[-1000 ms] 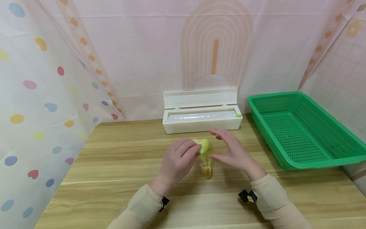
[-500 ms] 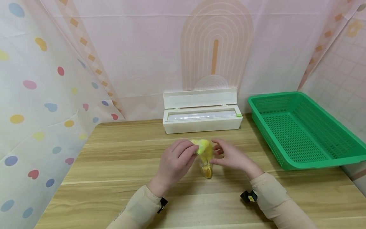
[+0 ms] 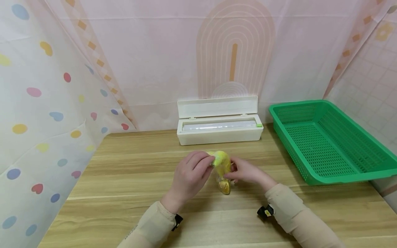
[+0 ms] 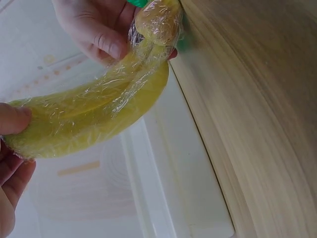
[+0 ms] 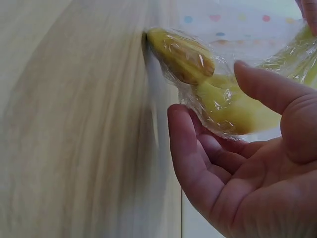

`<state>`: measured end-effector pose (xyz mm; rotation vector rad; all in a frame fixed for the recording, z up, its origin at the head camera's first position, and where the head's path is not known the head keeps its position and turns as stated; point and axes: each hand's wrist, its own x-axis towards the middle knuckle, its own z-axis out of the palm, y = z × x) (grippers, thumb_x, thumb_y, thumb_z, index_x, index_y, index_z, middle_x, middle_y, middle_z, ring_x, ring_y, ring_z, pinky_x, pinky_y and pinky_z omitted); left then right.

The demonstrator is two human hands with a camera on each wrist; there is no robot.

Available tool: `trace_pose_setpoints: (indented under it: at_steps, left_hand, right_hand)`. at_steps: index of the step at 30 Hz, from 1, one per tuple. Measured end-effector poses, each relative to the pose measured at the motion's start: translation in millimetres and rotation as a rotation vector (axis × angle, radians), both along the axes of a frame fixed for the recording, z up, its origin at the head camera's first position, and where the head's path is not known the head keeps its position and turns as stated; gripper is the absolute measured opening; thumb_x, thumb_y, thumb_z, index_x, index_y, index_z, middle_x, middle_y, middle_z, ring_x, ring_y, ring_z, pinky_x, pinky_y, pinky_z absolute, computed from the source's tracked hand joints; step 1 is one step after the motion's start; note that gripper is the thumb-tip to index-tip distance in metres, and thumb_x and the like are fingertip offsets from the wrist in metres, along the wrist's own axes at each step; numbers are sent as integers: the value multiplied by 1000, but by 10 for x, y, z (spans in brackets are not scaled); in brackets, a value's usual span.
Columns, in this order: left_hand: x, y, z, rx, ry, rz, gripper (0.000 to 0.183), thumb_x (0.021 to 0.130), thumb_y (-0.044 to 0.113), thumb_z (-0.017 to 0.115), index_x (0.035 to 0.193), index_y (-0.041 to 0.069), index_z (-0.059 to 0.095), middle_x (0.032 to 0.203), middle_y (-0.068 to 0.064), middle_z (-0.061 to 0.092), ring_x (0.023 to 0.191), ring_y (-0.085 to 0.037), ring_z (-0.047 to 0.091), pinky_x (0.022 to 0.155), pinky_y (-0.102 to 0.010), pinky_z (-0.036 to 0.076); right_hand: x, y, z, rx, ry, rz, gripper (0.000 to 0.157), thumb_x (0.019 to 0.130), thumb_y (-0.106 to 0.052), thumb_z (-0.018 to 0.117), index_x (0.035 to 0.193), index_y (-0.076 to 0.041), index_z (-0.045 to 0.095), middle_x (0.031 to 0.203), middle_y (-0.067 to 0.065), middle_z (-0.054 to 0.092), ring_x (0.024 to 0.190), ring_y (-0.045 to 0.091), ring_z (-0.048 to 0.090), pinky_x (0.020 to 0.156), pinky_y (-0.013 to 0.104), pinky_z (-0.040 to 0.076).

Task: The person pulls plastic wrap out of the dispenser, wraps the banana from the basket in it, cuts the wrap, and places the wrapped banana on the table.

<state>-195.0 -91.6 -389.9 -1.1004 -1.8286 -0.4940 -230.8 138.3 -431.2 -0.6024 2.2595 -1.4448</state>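
Observation:
Bananas [image 3: 221,160] wrapped in clear cling film [image 4: 131,96] are held over the table, their brownish stem end [image 5: 185,57] low and close to the wood. My left hand [image 3: 190,174] pinches the far tips between thumb and fingers, as the left wrist view shows. Around the stem side curl the fingers of my right hand [image 3: 246,172], with the thumb [image 5: 267,87] on the near side. Crinkled film clings along the fruit and bunches near the stem. How firmly the right fingers press is partly hidden.
A white cling film box [image 3: 218,136] stands at the back with its lid raised and a film roll [image 3: 218,125] inside. To the right sits a green perforated basket [image 3: 305,172]. Patterned cloth [image 3: 155,62] hangs behind the wooden table [image 3: 124,196].
My right hand has come in from a wide spread, moving down and left, and its fingers have closed around the bananas' stem side. The left hand keeps its pinch, almost still.

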Motion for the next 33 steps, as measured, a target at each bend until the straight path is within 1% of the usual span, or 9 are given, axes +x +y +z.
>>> trace_pose_setpoints:
  at_steps: [4,9,13,16,19,21,24,28,33]
  left_hand:
    - [-19,-21,-17,19,-41,12,31,75,-4,78,104,-2,67,96,-10,65,85,-24,64,76,-32,58]
    - [-52,-89,-54,60,-139,63,34,75,-3,77,107,-2,66,100,-12,65,90,-27,62,78,-34,57]
    - [-66,-135,-86,61,-193,115,40,74,0,80,111,-1,65,103,-11,65,92,-27,61,79,-35,56]
    - [-63,-152,-100,51,-219,146,44,74,5,83,113,0,64,104,-12,65,92,-27,60,79,-36,55]
    - [-62,-157,-110,55,-233,175,45,74,8,85,113,0,64,101,-11,66,90,-26,60,78,-35,55]
    - [-65,-157,-115,70,-234,194,45,73,9,86,112,0,64,98,-10,66,87,-25,60,75,-35,55]
    - [-77,-157,-127,93,-227,224,44,71,9,86,109,0,64,92,-9,66,83,-24,60,71,-35,55]
    - [-94,-156,-147,133,-214,237,40,71,7,85,105,0,64,90,-9,66,81,-24,61,68,-35,54]
    - [-120,-154,-171,182,-203,239,37,71,2,83,103,0,63,92,-10,67,80,-25,62,69,-35,55]
  right_hand:
    - [3,0,-6,9,22,-26,37,93,-9,67,120,8,50,93,13,61,74,21,59,63,35,57]
    - [15,33,43,38,34,-151,38,93,-11,68,124,3,52,100,14,59,84,22,58,69,36,58]
    - [23,56,105,51,95,-232,44,91,-12,71,128,2,52,100,15,61,80,22,59,66,34,57]
    - [25,64,134,74,200,-267,45,89,-12,72,127,2,53,97,13,63,80,21,60,65,32,56]
    - [30,59,152,103,309,-308,39,87,-11,75,121,0,58,93,10,64,81,20,60,67,31,54]
    - [39,51,162,119,376,-332,36,86,-11,76,117,0,59,90,8,63,79,20,59,67,31,54]
    - [57,33,185,141,469,-374,37,84,-12,78,115,-1,62,87,6,61,75,18,57,66,31,52]
    - [84,10,214,171,578,-423,39,82,-15,81,115,-4,63,87,5,61,74,18,57,65,31,51]
    - [116,-10,233,192,690,-452,41,80,-14,82,114,-3,63,90,7,59,77,19,59,66,33,52]
